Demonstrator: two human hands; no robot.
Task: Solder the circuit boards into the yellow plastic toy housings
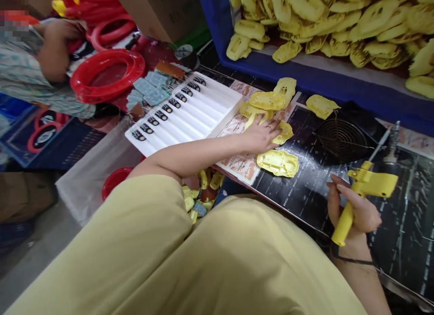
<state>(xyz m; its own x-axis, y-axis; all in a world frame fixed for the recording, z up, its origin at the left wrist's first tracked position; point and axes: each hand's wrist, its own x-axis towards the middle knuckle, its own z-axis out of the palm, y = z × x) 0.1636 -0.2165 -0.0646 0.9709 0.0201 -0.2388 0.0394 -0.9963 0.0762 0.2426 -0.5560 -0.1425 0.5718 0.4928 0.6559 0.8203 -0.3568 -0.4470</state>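
My left hand [259, 136] lies over a group of yellow plastic shells, its fingers spread and touching them. One shell [284, 133] shows partly under the fingertips, while others [267, 100] overlap just beyond. Closer to me, another shell [278, 163] rests with its moulded inside facing up. My right hand [359, 211] is wrapped around the handle of a yellow soldering gun [376, 183], held over the right of the bench. A thin pale rod and a metal tip show at the gun's far end; whether both belong to it I cannot tell.
A blue crate [233, 75] full of yellow shells stands behind the bench [315, 188]. Near a black coil holder [342, 138] lies one shell [322, 107]. A white foam tray [190, 120] holds a row of small black parts. Another person's arm [54, 52] is by red rings [108, 75].
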